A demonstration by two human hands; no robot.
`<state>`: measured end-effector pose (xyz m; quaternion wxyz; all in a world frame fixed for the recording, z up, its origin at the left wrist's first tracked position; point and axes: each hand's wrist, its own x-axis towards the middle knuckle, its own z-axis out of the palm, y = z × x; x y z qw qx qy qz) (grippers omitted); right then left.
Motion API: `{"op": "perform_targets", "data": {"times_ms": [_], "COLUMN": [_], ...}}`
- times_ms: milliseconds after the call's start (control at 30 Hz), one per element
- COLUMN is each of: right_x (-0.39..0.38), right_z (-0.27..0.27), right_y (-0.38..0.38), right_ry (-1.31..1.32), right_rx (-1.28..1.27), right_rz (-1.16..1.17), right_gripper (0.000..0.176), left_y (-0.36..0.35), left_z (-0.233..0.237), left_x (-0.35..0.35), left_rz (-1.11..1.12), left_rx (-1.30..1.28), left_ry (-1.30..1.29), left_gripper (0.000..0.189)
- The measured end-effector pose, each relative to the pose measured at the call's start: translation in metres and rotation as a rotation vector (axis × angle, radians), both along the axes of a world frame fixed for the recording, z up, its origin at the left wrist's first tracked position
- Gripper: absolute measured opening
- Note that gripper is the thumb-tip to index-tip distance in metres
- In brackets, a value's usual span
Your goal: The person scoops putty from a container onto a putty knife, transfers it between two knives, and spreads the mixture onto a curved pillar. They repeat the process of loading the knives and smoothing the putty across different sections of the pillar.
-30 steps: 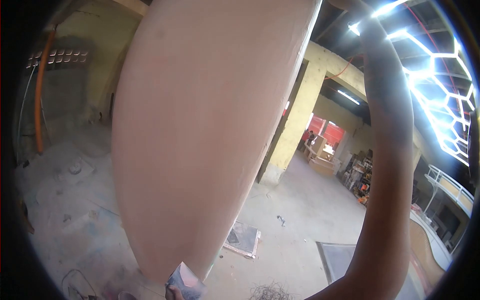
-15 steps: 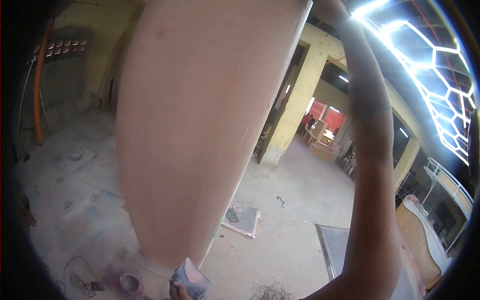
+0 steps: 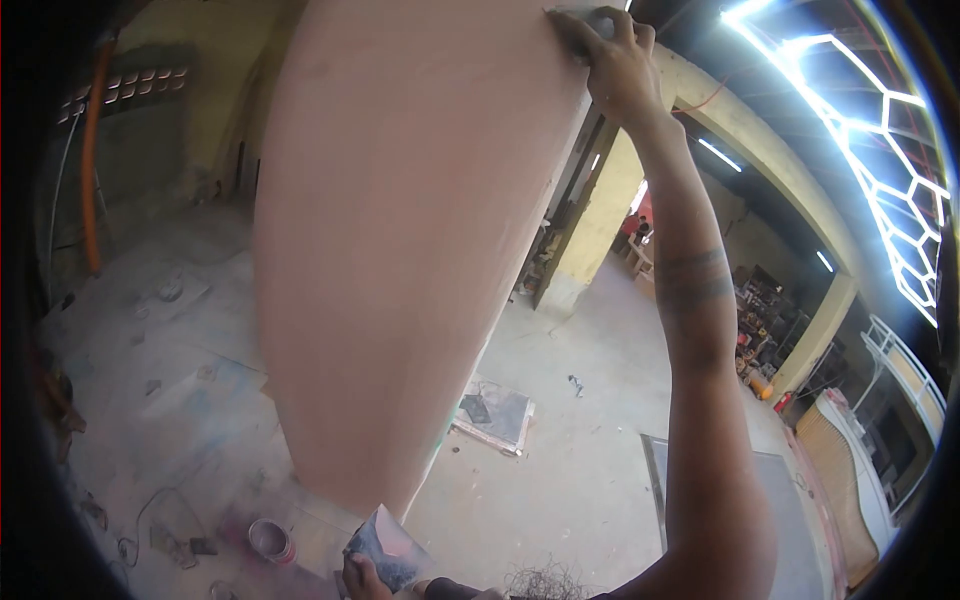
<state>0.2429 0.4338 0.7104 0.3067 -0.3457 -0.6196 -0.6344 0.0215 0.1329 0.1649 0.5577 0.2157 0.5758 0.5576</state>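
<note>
Hands: Apart from each other. Left hand [image 3: 368, 578], near, is clamped on a plate [image 3: 378, 568]; right hand [image 3: 630, 80], up at the right, bends its fingers over a small grey thing [image 3: 601, 27] against the panel [image 3: 400, 230]. What that thing is cannot be told, as the fingers cover much of it.

Plate: Dark, angular and flat, with pale pink paste [image 3: 394, 540] smeared on it, one pointed corner turned up near the panel's lower end.

Panel: Tall, standing between the hands and filling the middle; matte, pinkish, faintly streaked, with a curved left side and a thin pale right edge, narrowing toward the bottom.

Just changed: Half a second ago the right hand was partly cut off at the top; now its wrist and fingers show, lower, by the panel's right edge. The work in hand seems to centre on that border, with the paste kept ready at the left.

Bucket: Round and open, pinkish, left of the left hand on the dusty grey floor [image 3: 560, 490].

Floor sheet: A flat rectangular sheet [image 3: 507, 416] with a pale border lies right of the panel.

Far: A yellow plastered pillar [image 3: 590, 250], an orange pipe [image 3: 92, 170] at left, bright honeycomb lights [image 3: 887, 95] at upper right.
</note>
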Motion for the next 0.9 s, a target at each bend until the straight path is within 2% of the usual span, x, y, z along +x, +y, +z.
{"op": "perform_targets", "data": {"times_ms": [100, 167, 367, 467, 500, 567, 667, 800, 900], "right_x": [0.003, 0.003, 0.006, 0.008, 0.010, 0.012, 0.014, 0.015, 0.021], "right_z": [-0.017, -0.032, -0.068, -0.087, -0.094, -0.109, -0.134, -0.172, -0.204], "right_y": [0.010, 0.006, 0.002, 0.000, 0.000, -0.001, -0.004, -0.010, -0.012], "right_ry": [0.030, 0.041, 0.048, 0.045, 0.024, 0.001, 0.002, -0.008, -0.037], "right_rx": [-0.033, -0.059, -0.150, -0.196, -0.189, -0.201, -0.235, -0.326, -0.407], "right_rz": [-0.060, -0.061, -0.032, -0.054, -0.049, -0.091, -0.118, -0.147, -0.153], "right_gripper": [0.064, 0.064, 0.067, 0.070, 0.070, 0.071, 0.074, 0.075, 0.073], "left_y": [-0.001, -0.002, -0.004, -0.002, -0.003, -0.003, -0.005, -0.008, -0.007], "left_z": [-0.013, -0.020, -0.020, -0.067, -0.061, -0.046, -0.086, -0.071, -0.012], "left_x": [-0.003, -0.003, 0.000, -0.009, -0.006, 0.001, -0.005, -0.007, -0.001], "left_rz": [0.005, 0.045, 0.062, -0.002, -0.004, 0.146, 0.071, 0.011, 0.070], "left_rx": [0.016, 0.053, 0.025, -0.047, -0.051, -0.022, -0.052, -0.003, 0.024], "left_ry": [0.025, -0.098, -0.035, -0.102, -0.100, -0.113, -0.145, -0.158, -0.397], "left_gripper": [0.066, 0.064, 0.063, 0.060, 0.060, 0.054, 0.052, 0.051, 0.050]}}
